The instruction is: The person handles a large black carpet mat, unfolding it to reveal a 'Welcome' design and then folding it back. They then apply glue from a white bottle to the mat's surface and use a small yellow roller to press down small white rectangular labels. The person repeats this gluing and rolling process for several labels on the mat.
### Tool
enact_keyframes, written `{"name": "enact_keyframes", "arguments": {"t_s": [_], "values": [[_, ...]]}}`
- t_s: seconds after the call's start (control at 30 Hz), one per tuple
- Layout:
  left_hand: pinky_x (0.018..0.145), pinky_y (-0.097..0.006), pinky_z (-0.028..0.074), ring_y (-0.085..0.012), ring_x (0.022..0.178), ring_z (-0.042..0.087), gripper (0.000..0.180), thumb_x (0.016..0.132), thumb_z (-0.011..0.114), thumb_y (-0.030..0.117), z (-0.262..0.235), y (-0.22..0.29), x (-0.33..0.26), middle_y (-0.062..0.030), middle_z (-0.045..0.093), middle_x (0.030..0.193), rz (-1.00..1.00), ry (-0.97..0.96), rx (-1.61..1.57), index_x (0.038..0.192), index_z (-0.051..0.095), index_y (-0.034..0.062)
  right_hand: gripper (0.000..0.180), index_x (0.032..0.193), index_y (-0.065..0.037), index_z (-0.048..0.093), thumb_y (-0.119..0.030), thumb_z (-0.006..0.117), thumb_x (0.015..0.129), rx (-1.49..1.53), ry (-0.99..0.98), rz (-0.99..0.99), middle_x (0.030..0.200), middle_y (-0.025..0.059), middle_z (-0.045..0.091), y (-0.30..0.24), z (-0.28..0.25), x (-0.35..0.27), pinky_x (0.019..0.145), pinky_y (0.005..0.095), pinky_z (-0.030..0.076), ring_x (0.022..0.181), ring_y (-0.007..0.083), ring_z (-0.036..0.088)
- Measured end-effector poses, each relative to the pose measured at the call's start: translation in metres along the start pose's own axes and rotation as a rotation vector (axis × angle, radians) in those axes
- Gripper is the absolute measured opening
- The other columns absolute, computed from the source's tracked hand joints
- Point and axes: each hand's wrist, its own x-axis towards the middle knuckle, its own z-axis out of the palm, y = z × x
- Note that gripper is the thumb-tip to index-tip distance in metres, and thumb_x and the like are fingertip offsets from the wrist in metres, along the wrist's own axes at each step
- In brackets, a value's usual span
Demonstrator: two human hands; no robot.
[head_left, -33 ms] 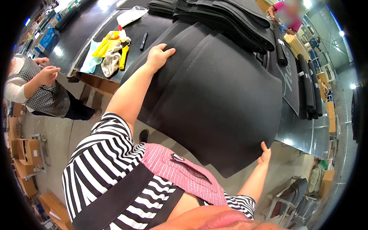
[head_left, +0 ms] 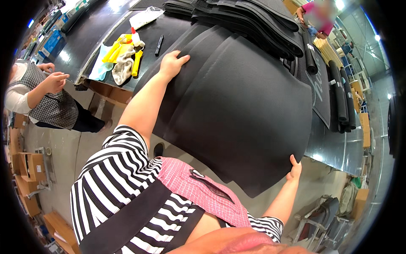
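Touching black mats [head_left: 245, 101] with left hand [head_left: 171, 65], clasping one with right hand [head_left: 294, 170].

Bright overhead lamps [head_left: 377, 37] glare off the shiny tabletop [head_left: 64, 56]; fisheye distortion bends the edges.

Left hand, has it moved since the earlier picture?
Yes, slightly: the left hand has shifted leftward, closer to the black marker.

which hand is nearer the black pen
Left. The left hand, on the mat, is just right of the pen; the right hand is farther, at the mat's edge.
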Motion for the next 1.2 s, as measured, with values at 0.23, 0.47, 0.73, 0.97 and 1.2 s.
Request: {"name": "enact_keyframes", "arguments": {"t_s": [0.23, 0.47, 0.73, 0.97, 1.2], "values": [[0.1, -0.042, 0.047, -0.032, 0.121, 0.059, 0.056, 0.087, 0.067, 0.047, 0.003, -0.027, 0.001, -0.018, 0.064, 0.127, -0.291, -0.066, 0.571, 0.124, 0.064, 0.0054, 0.052, 0.128, 0.004, 0.058, -0.012, 0.079, 0.083, -0.208, 0.212, 0.099, 0.121, 0.0165, 0.065, 0.051, 0.012, 0.043, 0.093, 0.043, 0.051, 0.107, 0.0307, 0.063], [0.104, -0.042, 0.045, -0.0314, 0.127, 0.056, 0.059, 0.089, 0.065, 0.049, 0.008, -0.01, -0.02, -0.0155, 0.06, 0.135, -0.415, -0.044, 0.519, 0.129, 0.06, 0.0067, 0.049, 0.132, 0.003, 0.055, -0.012, 0.072, 0.089, -0.155, 0.042, 0.007, 0.125, 0.0158, 0.064, 0.008, -0.012, 0.042, 0.096, 0.0449, 0.052, 0.109, 0.0326, 0.063], [0.107, -0.042, 0.042, -0.0303, 0.129, 0.053, 0.062, 0.094, 0.055, 0.054, -0.002, -0.001, -0.017, -0.0155, 0.058, 0.137, -0.471, -0.236, 0.508, 0.134, 0.058, 0.0065, 0.047, 0.128, 0.003, 0.058, -0.015, 0.074, 0.088, -0.192, 0.126, 0.204, 0.123, 0.0143, 0.064, 0.0, -0.019, 0.049, 0.097, 0.0435, 0.049, 0.11, 0.031, 0.062], [0.104, -0.044, 0.045, -0.0318, 0.128, 0.056, 0.058, 0.093, 0.057, 0.053, 0.011, 0.003, -0.01, -0.0145, 0.061, 0.134, -0.495, -0.266, 0.594, 0.128, 0.063, 0.0078, 0.066, 0.142, -0.005, 0.048, -0.049, 0.062, 0.095, 0.024, -0.108, 0.303, 0.144, 0.0115, 0.052, 0.0, -0.004, 0.0, 0.112, 0.0498, 0.037, 0.133, 0.0315, 0.047], [0.102, -0.045, 0.045, -0.0334, 0.125, 0.056, 0.063, 0.093, 0.055, 0.056, 0.009, -0.016, -0.011, -0.0181, 0.061, 0.131, -0.4, -0.168, 0.65, 0.128, 0.06, 0.0045, 0.055, 0.133, 0.001, 0.054, -0.021, 0.077, 0.088, 0.138, 0.003, 0.147, 0.13, 0.0128, 0.06, 0.097, -0.006, 0.038, 0.102, 0.045, 0.045, 0.118, 0.0296, 0.056]]}}
